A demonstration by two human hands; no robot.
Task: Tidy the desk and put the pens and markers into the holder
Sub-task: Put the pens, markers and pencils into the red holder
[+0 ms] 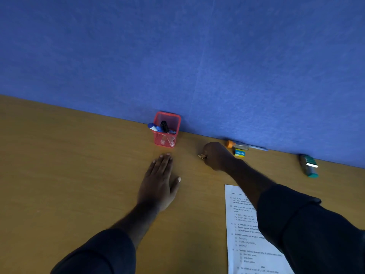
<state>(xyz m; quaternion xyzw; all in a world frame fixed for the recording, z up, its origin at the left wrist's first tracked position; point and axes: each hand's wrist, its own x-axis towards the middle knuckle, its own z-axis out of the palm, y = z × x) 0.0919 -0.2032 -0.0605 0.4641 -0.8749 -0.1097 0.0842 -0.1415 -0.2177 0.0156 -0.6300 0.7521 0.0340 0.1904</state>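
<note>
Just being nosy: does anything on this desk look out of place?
Yes. An orange-capped pen lies loose along the blue partition instead of in the red mesh holder, and a blue-and-white marker leans out over the holder's rim.

Wall: a blue felt-like partition (197, 56) fills the view from 9 through 12 to 3 o'clock.
Seam: 1 faint vertical line runs down it near 12 o'clock.
Desk: a brown wood-grain top (69, 175) meets the partition's base.
Light: dim, even.
</note>
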